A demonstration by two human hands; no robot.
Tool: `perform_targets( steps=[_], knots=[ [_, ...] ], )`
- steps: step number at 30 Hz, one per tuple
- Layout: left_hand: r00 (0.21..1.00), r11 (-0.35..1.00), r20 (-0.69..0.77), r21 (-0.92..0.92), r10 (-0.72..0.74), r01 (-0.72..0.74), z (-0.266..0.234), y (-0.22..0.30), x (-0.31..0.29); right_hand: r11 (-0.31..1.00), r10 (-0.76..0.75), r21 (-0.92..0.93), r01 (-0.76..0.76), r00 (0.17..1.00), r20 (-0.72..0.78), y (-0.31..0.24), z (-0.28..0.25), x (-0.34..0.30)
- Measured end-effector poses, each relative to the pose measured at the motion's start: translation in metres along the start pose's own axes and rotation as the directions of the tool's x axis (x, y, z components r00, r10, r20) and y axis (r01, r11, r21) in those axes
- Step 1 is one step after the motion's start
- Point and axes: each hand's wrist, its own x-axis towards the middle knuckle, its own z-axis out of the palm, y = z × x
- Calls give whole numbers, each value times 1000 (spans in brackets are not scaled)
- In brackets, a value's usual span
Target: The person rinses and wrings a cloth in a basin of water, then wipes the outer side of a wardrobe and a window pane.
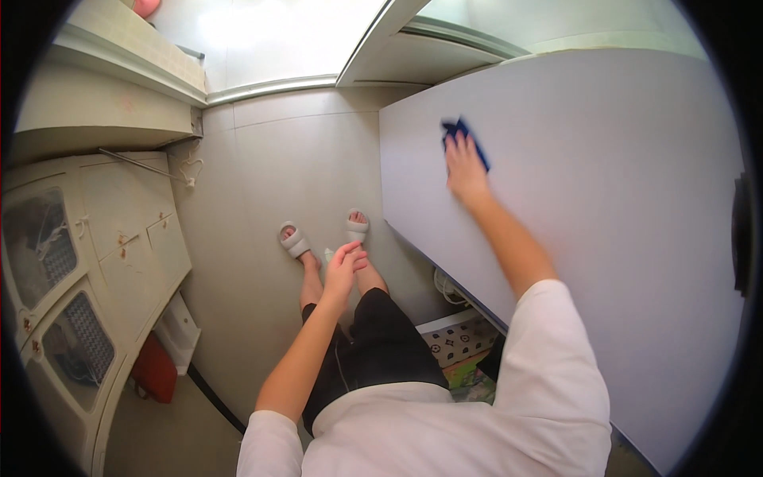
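Note:
My right arm reaches out over a large pale table (620,199) on the right. My right hand (467,168) presses a folded dark blue cloth (480,151) flat against the tabletop, near its far left part. The hand is slightly blurred. In front of my body, above the floor, my left hand (345,269) is raised with its fingers bent. A small pale tip (329,254) shows beside its fingers; the rest of it is hidden, and I cannot make out what it is.
A worn cream cabinet (127,203) with glazed doors stands at the left, a red item (155,370) below it. A sliding door frame (274,86) crosses the far side. White cables (447,288) and a patterned box (459,340) sit under the table edge.

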Motion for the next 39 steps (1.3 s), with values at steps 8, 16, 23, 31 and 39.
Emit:
perform_targets(
  steps=[8, 16, 23, 31, 39],
  knots=[
    [985, 989, -134, -116, -108, 92, -28, -53, 24, 821, -570, 272, 503, 751, 334, -163, 34, -80],
    [996, 996, -83, -91, -23, 16, -6, -62, 58, 998, -56, 43, 51, 991, 125, 7, 8, 111],
    [993, 997, -121, -78, -4, -6, -7, -70, 95, 996, -88, 20, 86, 988, 127, -33, 36, 140],
    [984, 990, -166, -130, -71, 50, -17, -95, 108, 821, -568, 180, 542, 741, 359, -262, 128, -25],
    [965, 977, -219, -186, -145, 105, -31, -116, 106, 940, -340, 90, 328, 901, 268, -169, 113, 113]
  ],
)
